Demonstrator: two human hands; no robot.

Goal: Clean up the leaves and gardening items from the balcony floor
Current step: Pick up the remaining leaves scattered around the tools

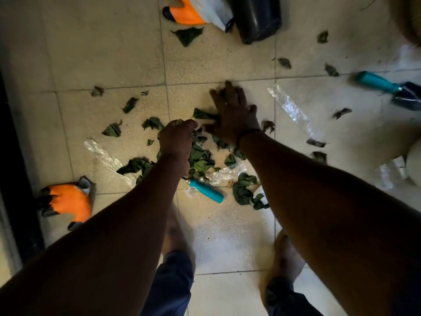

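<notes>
**potted_pete:** So where's everything sitting at this moment?

**balconybea:** Starting closest in: both bare arms reach down over the tiled floor (227,236), bare feet below them. Just behind the left wrist there's a teal-handled tool (206,191) lying flat, its working end hidden under the arm, with a crumpled bit of clear plastic (224,173) touching it. Behind the left hand and well off to its left, an orange glove (68,201) lies on the tiles.

**potted_pete:** And the hands?

**balconybea:** Left hand (177,139) is curled closed, looks like it's bunching some leaves, though I can't say how many. Right hand (232,112) is flat and spread, fingers open, pressed on the leaf pile (201,156) that sits between and under both hands. It's a bit blurry.

**potted_pete:** Further out?

**balconybea:** Loose leaves scattered on both sides. A clear plastic strip (290,109) just right of the right hand, and a trowel (391,90) with a teal handle well off to the right. Beyond the fingertips: a lone big leaf (188,35), a second orange glove (196,10), and a black pot (256,18) tipped over beside it.
</notes>
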